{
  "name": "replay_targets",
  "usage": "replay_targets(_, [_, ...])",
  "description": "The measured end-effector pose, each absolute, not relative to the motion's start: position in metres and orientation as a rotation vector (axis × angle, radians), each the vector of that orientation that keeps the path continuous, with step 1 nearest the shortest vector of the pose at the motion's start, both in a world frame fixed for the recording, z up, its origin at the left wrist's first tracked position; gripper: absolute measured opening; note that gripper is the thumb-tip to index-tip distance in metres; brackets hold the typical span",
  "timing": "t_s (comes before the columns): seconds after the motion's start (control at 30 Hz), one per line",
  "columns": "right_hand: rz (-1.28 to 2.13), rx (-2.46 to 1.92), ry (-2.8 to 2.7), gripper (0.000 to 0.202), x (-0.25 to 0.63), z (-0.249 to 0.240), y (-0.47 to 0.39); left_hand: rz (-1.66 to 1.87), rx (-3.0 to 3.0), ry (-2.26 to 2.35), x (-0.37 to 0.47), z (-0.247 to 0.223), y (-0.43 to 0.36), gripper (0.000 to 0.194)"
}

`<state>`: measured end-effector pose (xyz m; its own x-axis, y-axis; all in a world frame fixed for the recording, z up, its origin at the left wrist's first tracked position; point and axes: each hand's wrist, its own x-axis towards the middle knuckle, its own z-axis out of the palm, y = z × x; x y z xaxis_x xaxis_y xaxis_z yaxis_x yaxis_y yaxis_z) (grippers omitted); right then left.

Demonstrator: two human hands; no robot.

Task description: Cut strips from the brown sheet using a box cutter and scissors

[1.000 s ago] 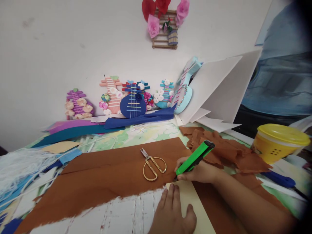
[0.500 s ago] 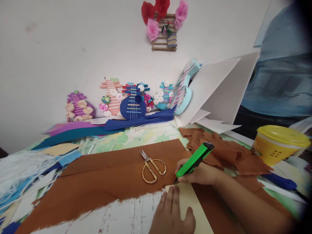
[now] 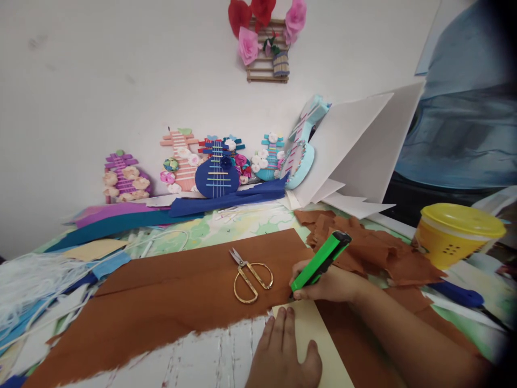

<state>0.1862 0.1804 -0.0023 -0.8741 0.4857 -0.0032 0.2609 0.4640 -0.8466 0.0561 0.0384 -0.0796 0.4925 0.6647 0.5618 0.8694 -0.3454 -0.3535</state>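
While the left grip [image 3: 280, 350], unclenched and flat, presses the cream card strip [image 3: 305, 326] at lower right of centre, that strip looks light, stiffish, best pinned by its face; its long axis slants from the bottom edge up and leftward. Beyond, right of centre, the right grip [image 3: 333, 283] clasps the green box cutter [image 3: 319, 264], probably rigid, light, best taken mid-body, nose to lower left, tail upper right.

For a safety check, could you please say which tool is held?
The green cutter, gripped in the right hand; the gold-handled scissors lie unheld on the brown sheet, the blue-handled tool farther right.
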Motion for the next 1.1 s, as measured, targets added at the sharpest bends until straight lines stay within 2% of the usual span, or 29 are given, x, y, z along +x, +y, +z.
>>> replay_targets(0.2, [1.515, -0.605, -2.375, 0.022, 0.188, -0.003, 0.181, -0.624, -2.049, -1.312, 0.058, -0.091, 0.041, 0.01])
replay_targets(0.6, [1.468, -0.616, -2.42, 0.022, 0.187, -0.001, 0.182, -0.331, -2.135, -1.246, 0.055, -0.07, 0.036, 0.018])
replay_targets(0.8, [1.58, -0.541, -2.377, 0.023, 0.19, 0.002, 0.183, -0.365, -2.105, -1.215, 0.053, -0.072, 0.036, 0.021])
replay_targets(1.1, [1.502, -0.596, -2.428, 0.022, 0.189, 0.002, 0.182, -0.459, -2.091, -1.23, 0.054, -0.071, 0.037, 0.018])
